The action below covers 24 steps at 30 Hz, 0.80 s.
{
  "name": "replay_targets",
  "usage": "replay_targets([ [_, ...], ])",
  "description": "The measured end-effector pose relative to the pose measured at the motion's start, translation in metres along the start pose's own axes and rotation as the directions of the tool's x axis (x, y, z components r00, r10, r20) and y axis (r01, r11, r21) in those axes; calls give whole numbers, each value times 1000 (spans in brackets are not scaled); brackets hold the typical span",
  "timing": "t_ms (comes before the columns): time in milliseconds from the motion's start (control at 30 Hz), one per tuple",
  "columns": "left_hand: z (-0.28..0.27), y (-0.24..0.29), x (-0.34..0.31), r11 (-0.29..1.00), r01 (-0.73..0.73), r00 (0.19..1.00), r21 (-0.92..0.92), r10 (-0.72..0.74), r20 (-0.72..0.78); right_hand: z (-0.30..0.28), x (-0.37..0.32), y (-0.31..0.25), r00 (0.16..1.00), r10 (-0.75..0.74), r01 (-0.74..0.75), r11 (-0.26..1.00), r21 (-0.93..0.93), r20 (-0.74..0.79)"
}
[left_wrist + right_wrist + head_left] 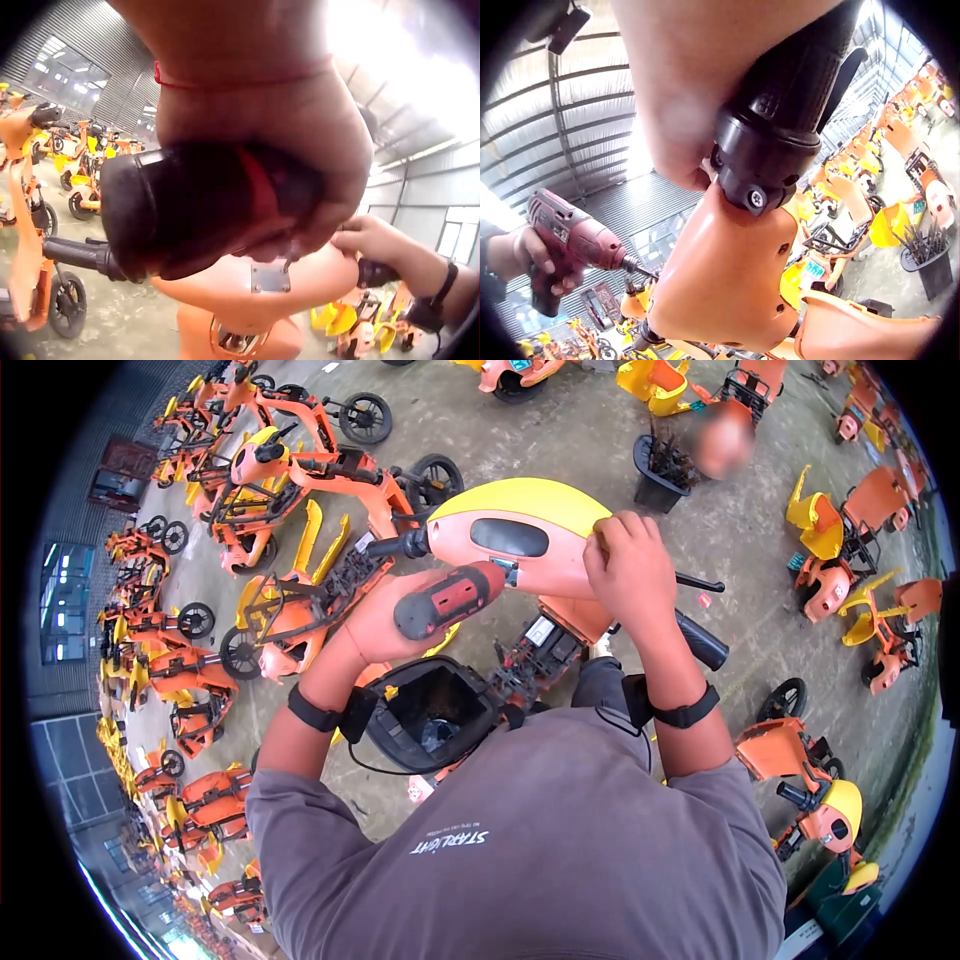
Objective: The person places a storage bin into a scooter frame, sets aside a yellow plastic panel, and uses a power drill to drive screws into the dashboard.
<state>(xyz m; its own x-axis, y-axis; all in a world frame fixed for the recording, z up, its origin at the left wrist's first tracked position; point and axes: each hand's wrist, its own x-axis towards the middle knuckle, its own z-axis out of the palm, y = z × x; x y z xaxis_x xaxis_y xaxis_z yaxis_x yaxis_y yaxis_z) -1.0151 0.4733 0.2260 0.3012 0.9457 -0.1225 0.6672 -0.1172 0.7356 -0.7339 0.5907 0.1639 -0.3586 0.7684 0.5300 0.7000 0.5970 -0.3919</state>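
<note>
A red and black power screwdriver point(450, 602) is gripped in my left hand point(375, 620). In the right wrist view its bit point(643, 271) points at the side of an orange scooter handlebar cover point(720, 270). The cover has a yellow top point(530, 498) and a dark oval display point(510, 538). In the left wrist view the bit comes down by a small metal plate point(270, 279) on the cover. My right hand point(635, 565) holds the cover's right end with curled fingers, beside the black handlebar clamp point(757, 196). The fingertips are partly hidden.
Black handlebar grips point(703, 640) stick out on both sides of the cover. A black basket point(385, 745) stands close to my body on the left. A black bucket point(660, 492) with dark pieces is ahead. Part-stripped orange scooters point(330, 465) and yellow panels point(310, 540) surround the spot.
</note>
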Motion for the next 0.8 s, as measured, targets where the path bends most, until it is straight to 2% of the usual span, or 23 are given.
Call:
replay_targets([
  [133, 8, -3, -5, 999, 32, 998, -29, -34, -56, 0, -1, 1, 997, 19, -17, 1000, -20, 69],
  [200, 9, -3, -5, 993, 10, 997, 114, -1, -82, 1, 0, 0, 997, -13, 16, 999, -39, 73],
  [233, 9, -4, -4, 994, 7, 996, 111, 3, -91, 1, 0, -1, 997, -22, 25, 999, -44, 71],
  [300, 9, -6, -3, 998, 50, 993, -31, -53, -108, 1, 2, -1, 996, -85, 85, 995, -46, 8],
  [400, 14, -18, -6, 991, 59, 991, -116, -73, -115, 3, 1, -2, 981, -191, 192, 981, -25, 28],
  [533, 19, -18, -7, 1000, -7, 989, -2, 7, -145, 1, 0, -9, 941, -332, 333, 943, 5, 61],
  [600, 27, -32, -6, 999, -8, 987, -52, -1, -161, 16, -2, -20, 908, -407, 387, 907, 167, 104],
  [733, 37, -41, -11, 981, 7, 973, -196, -51, -223, 46, -6, -37, 908, -388, 385, 922, 46, 158],
  [800, 43, -42, -13, 968, -91, 959, -233, 22, -284, 56, -3, -36, 897, -420, 423, 906, 9, 135],
])
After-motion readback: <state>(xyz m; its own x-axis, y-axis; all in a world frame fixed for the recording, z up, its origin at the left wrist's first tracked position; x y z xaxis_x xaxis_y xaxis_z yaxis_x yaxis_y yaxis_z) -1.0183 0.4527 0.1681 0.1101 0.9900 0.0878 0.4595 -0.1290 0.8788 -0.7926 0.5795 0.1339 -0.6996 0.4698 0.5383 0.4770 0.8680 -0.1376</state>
